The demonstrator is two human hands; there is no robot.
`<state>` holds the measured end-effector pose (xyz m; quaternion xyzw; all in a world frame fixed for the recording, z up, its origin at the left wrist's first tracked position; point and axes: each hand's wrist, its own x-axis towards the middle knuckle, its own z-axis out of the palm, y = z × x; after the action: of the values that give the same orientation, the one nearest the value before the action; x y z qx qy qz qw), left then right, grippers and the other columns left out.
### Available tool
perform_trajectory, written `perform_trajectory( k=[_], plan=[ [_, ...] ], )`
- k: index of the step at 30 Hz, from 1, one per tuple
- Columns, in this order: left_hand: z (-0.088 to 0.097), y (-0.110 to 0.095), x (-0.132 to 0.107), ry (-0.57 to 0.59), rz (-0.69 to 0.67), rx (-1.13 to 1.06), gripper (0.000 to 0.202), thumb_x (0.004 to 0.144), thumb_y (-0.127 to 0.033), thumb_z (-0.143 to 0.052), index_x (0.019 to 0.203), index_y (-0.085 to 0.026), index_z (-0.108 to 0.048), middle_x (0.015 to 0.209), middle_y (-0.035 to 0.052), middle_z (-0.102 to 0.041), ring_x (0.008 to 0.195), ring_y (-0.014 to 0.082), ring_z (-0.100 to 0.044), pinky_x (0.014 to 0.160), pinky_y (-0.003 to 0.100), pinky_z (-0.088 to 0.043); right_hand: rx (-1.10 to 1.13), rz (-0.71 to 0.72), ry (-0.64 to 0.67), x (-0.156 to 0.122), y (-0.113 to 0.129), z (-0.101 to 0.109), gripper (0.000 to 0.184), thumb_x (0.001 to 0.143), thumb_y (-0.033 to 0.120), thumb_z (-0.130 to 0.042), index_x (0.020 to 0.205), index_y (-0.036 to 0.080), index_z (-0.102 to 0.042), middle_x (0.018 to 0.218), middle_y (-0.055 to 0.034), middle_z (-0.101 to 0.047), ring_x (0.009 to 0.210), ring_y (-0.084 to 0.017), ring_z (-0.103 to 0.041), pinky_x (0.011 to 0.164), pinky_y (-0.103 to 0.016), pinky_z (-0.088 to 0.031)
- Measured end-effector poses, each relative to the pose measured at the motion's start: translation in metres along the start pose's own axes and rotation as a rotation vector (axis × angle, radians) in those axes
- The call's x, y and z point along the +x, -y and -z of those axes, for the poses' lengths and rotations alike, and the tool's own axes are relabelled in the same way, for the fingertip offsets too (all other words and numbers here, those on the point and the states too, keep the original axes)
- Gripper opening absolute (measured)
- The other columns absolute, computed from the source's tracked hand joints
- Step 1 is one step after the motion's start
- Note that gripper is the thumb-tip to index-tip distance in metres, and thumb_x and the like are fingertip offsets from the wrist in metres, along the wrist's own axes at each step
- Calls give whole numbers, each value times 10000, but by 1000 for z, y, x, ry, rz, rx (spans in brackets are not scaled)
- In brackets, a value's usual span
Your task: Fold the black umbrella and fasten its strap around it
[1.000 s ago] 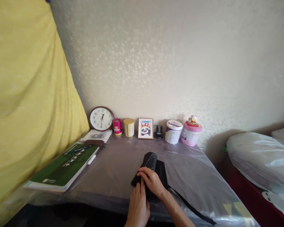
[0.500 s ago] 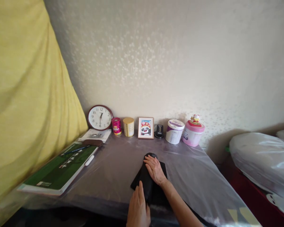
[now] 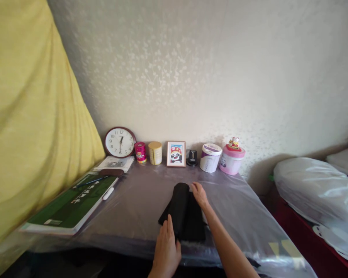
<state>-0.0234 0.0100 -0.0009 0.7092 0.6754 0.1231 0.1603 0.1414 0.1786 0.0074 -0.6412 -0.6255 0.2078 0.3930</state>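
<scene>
A black cloth (image 3: 180, 208), partly rolled into a thick roll with a flat part spread beneath and to its right, lies near the front edge of the table. My left hand (image 3: 166, 243) grips the near left side of the roll, fingers stretched along it and thumb at its near end. Just right of the roll's far end is my right hand (image 3: 200, 196), its fingers loosely bent beside the edge of the flat part. It appears to hold nothing.
Along the wall stand a round clock (image 3: 120, 142), a pink can (image 3: 140, 152), a yellow can (image 3: 155, 153), a picture frame (image 3: 176, 154), a white tub (image 3: 211, 158) and a pink tub (image 3: 232, 160). A green book (image 3: 66, 208) lies left. Plastic-covered bundles (image 3: 309, 185) sit right.
My right hand has come off the far end of the roll and shifted right. My left hand stays at the roll's near left side. The view has shifted slightly.
</scene>
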Motion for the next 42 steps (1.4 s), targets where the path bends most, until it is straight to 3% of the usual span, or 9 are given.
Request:
perform_trajectory(
  k=[3,6,12,21,27,33,42],
  plan=[
    [-1,1,-1,-29,-18,-16,684,748,-67,-358,1376,4,-97,1389,180,-287,1278,216,-289,1047,296,-240,77,-117,2,-21,-15,25,345,808,291,-391,1021,105,-589,1033,-122,-617,981,-201,-563,879,-315,-413],
    [-1,1,-1,-34,-18,-13,680,748,-69,-359,1375,6,-105,1373,182,-310,1261,217,-313,1038,299,-254,168,-208,61,-41,-22,37,311,780,288,-407,943,113,-606,904,-88,-644,865,-189,-599,755,-288,-470],
    [3,0,-4,-73,-33,-23,680,743,-69,-364,1372,1,-117,1337,173,-353,1227,201,-354,1012,270,-277,323,-294,171,-58,-12,34,300,772,303,-424,913,105,-600,717,-24,-610,671,-129,-594,578,-212,-476],
    [0,1,-3,-89,-34,-17,681,736,-79,-376,1363,11,-127,1342,183,-343,1238,217,-334,1022,287,-263,286,-298,207,-69,12,30,337,763,341,-514,1015,123,-567,683,-7,-576,529,-104,-541,391,-170,-422],
    [-1,0,-3,-120,-39,-23,665,738,-77,-376,1359,2,-150,1325,176,-360,1235,205,-337,997,258,-283,195,-267,186,-74,24,27,375,704,257,-584,1051,117,-565,757,-33,-607,544,-108,-544,359,-154,-398],
    [0,-1,-4,-133,-39,-28,663,743,-79,-396,1355,14,-157,1306,183,-370,1206,220,-365,987,269,-297,162,-230,198,-71,38,20,452,715,216,-551,1146,85,-505,786,-40,-600,532,-110,-541,348,-174,-410],
    [1,-2,-5,-134,-37,-39,657,742,-61,-403,1349,26,-168,1314,206,-358,1213,234,-361,994,295,-297,58,-182,177,-77,63,-7,409,740,200,-539,1138,110,-517,822,-42,-624,649,-125,-586,513,-192,-462]
  ],
)
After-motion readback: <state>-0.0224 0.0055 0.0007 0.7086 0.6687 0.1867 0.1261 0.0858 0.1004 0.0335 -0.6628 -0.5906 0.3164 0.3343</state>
